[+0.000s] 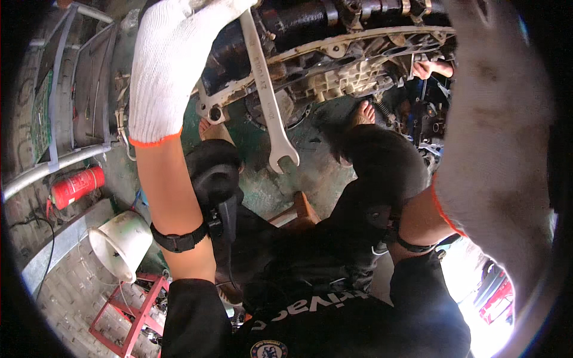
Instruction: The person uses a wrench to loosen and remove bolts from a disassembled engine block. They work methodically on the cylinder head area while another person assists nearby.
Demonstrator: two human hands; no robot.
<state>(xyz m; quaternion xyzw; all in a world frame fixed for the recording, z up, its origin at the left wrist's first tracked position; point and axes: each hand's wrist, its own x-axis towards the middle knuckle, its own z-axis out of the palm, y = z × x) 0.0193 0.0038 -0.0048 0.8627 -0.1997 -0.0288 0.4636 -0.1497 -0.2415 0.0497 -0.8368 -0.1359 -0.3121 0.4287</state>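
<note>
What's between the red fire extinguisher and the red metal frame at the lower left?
In the head view, a white bucket lies between them, along with part of a grey ledge.

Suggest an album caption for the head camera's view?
White-gloved left hand holding a long wrench near a dark, greasy engine.

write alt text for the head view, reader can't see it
A white-gloved left hand holds a long silver wrench near an engine. The gloved right hand looms large at right. A red fire extinguisher and white bucket are at left.
</note>
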